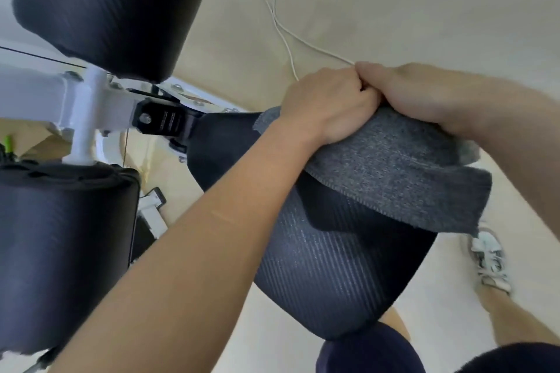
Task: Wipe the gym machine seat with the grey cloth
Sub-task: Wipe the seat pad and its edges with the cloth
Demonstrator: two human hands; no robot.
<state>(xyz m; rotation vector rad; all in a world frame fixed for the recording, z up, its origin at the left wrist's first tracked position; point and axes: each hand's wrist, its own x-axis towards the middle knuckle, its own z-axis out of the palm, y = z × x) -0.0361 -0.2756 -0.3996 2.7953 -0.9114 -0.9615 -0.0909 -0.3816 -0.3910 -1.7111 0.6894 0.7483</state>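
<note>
The black ribbed gym machine seat point(327, 269) fills the middle of the view. A grey cloth point(394, 179) is draped over its far right part, with one corner hanging off the right edge. My left hand point(327, 103) and my right hand point(424, 94) sit side by side at the cloth's far edge, fingers curled over it and gripping the fabric against the seat. The fingertips are hidden behind the knuckles.
Two black padded rollers point(106, 6) point(60, 242) stand at the left on a white metal frame point(88, 106). A white cable point(281, 30) runs over the beige floor behind the seat. My shoe point(488, 257) is on the floor at the right.
</note>
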